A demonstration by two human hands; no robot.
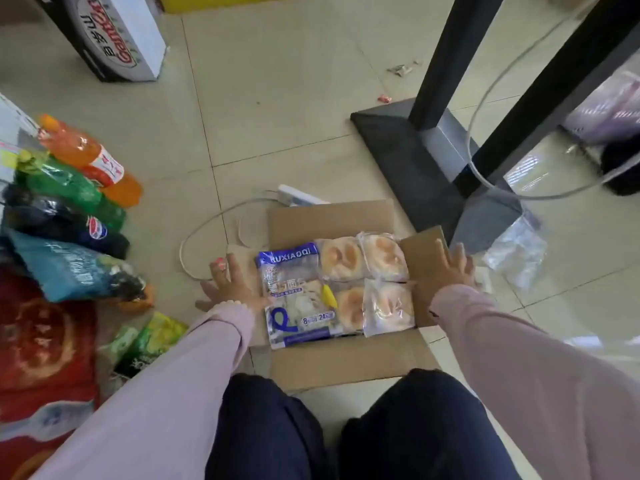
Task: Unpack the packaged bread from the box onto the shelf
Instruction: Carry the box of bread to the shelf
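Pressing hands: the left hand [232,280] is laid flat on the left flap and the right hand [454,268] on the right flap, with fingers straight and spread. Nothing is gripped by either.
Box: the cardboard box [339,362] is set open on the floor in front of the knees, all four flaps folded outward.
Bread: every pack in view is inside the box, and none is lifted out yet.
Blue pack: one blue printed pack [294,299] is laid in the left half of the box. Its long axis runs away from the person, and its left edge is just beside the left hand.
Clear packs: four round breads [384,258] in clear wrap are counted in the right half, two by two. The right-hand pair is nearer the right hand. Whether more layers are hidden beneath cannot be told.
Coming move: the blue pack is judged best taken by the left hand, which is nearer, turned inward and closed across the pack's short side.
Shelf: no shelf board is shown. Black uprights on a grey base [398,147] are seen beyond the box, to the right.
Bottles: three drink bottles [69,185] are laid on the floor well to the left.
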